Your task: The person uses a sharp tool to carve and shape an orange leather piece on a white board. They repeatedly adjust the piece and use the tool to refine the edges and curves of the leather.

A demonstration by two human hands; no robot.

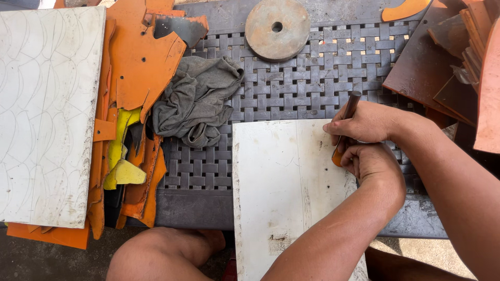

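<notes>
R fingers (341,125) pinched shut on a dark rod-like tool (349,112), held steep, tip down at the right edge of the white sheet (281,187). L fingers curled closed over a small orange piece (337,157) pressed onto that same edge, just below the tool tip. Right hand (364,122) sits above left hand (372,164), both touching the sheet; forearms come in from the lower right, L crossing the sheet's corner. Sheet looks thin, stiff, flat, prob light but flexy, smooth and dusty so likely slippery; best gripped at the edges, both sides. It overhangs the woven table (323,67) toward the knees. Grey rag (195,99) just off the sheet's upper-left corner, metal disc (277,28) well above it.
</notes>
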